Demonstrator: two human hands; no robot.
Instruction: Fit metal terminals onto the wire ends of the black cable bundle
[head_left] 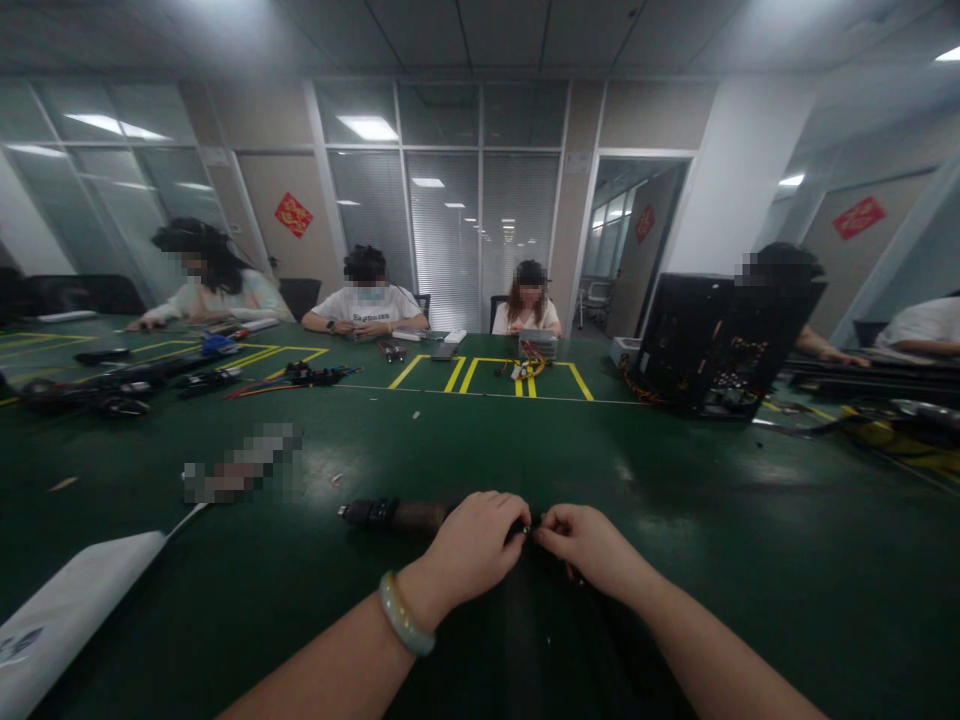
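On the green table a dark cylindrical tool (412, 515) lies lengthwise, with a ridged black collar and a small metal tip at its left end. My left hand (480, 545), a pale bangle on its wrist, is curled over the tool's right part and hides it. Close beside it, my right hand (581, 540) is closed in a pinch at that same end. Whatever sits between those fingertips is small, dark and mostly covered. A thin dark piece shows just below the right fingers, too dim to name.
A white packet (82, 605) lies at the left front. Black parts and cables (300, 375) are spread farther left. A black computer case (727, 345) stands at the right, with yellow-black items (904, 435) beyond it. Several people sit around the table (652, 460).
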